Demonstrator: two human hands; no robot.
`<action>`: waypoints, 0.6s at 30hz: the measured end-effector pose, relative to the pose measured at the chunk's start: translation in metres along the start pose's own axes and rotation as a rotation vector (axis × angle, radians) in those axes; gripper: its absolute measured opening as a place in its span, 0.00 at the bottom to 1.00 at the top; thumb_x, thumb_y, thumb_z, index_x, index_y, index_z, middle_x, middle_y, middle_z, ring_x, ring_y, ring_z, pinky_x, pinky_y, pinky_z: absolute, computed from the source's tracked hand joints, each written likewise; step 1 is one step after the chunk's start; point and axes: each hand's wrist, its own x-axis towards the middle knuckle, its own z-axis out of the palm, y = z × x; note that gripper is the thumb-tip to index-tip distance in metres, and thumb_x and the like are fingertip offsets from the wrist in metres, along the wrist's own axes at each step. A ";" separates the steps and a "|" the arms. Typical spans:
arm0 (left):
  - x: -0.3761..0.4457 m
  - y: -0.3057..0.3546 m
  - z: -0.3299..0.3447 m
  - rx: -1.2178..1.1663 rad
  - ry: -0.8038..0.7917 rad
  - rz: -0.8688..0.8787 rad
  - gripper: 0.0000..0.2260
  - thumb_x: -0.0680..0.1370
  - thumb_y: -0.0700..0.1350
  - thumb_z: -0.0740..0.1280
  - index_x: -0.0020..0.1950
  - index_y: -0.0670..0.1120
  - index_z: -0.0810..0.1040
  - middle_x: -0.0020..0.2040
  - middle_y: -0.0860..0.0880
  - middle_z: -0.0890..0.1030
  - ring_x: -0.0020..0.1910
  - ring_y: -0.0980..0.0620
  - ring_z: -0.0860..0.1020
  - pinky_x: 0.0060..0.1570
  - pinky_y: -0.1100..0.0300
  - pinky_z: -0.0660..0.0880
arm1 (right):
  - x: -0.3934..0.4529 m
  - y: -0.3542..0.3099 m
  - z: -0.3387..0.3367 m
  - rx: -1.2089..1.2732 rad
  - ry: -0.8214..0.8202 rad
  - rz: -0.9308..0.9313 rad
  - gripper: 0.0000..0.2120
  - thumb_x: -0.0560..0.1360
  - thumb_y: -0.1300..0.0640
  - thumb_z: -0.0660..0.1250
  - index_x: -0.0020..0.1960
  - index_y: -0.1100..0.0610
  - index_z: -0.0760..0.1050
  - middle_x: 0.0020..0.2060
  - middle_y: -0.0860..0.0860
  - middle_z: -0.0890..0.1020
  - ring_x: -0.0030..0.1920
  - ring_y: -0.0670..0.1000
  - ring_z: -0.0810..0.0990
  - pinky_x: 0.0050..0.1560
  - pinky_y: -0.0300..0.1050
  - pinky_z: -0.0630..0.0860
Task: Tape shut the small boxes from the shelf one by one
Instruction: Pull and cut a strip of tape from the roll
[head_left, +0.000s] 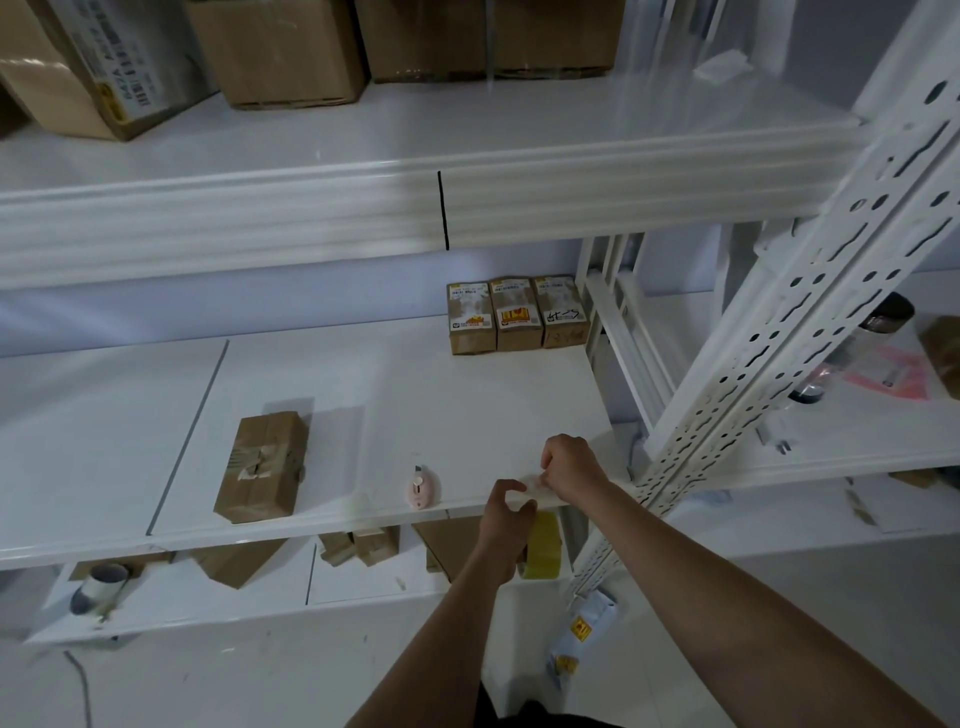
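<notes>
Both hands work at the front edge of the middle shelf (363, 374), toward its right end. The left hand (506, 525) holds a tape roll (543, 545) just below that edge, fingers curled around it, thumb and forefinger raised to the strip. The right hand (569, 462) sits a little higher, over the shelf edge, fingers bent and pinching the free end of the clear tape strip (530, 483) stretched between the two hands.

A small brown box (265, 465) lies flat near the front edge, left of centre, with torn tape patches on its top. It is well apart from both hands. A small pink cutter (423, 488) rests on the shelf just beside the left hand, close to the front edge.

At the back right corner three small boxes (517, 314) stand upright in a row, touching one another, labels facing forward.

Large cartons (280, 47) sit on the top shelf. On the bottom shelf (363, 582) lie more cardboard pieces and a roll (98, 584) at the left end. A perforated white upright (779, 332) runs slantwise past the right arm.
</notes>
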 end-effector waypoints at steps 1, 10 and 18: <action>0.000 0.000 0.000 0.002 0.001 0.000 0.07 0.83 0.41 0.62 0.58 0.52 0.70 0.57 0.32 0.79 0.55 0.30 0.81 0.51 0.37 0.79 | 0.000 0.000 0.000 -0.003 0.000 0.003 0.07 0.73 0.62 0.75 0.50 0.61 0.80 0.49 0.56 0.84 0.47 0.52 0.81 0.43 0.39 0.72; 0.002 -0.003 0.001 0.069 0.001 0.012 0.07 0.83 0.43 0.62 0.56 0.56 0.68 0.50 0.37 0.78 0.41 0.44 0.77 0.36 0.54 0.72 | 0.003 0.004 -0.003 0.015 -0.031 0.064 0.15 0.69 0.56 0.80 0.51 0.62 0.80 0.48 0.56 0.84 0.50 0.54 0.82 0.48 0.42 0.77; -0.006 -0.008 -0.002 0.078 -0.064 0.042 0.10 0.82 0.40 0.61 0.59 0.55 0.67 0.58 0.34 0.77 0.45 0.40 0.80 0.46 0.43 0.79 | 0.010 0.008 -0.009 0.058 -0.026 0.106 0.09 0.71 0.60 0.78 0.49 0.62 0.83 0.49 0.56 0.86 0.52 0.53 0.83 0.47 0.38 0.74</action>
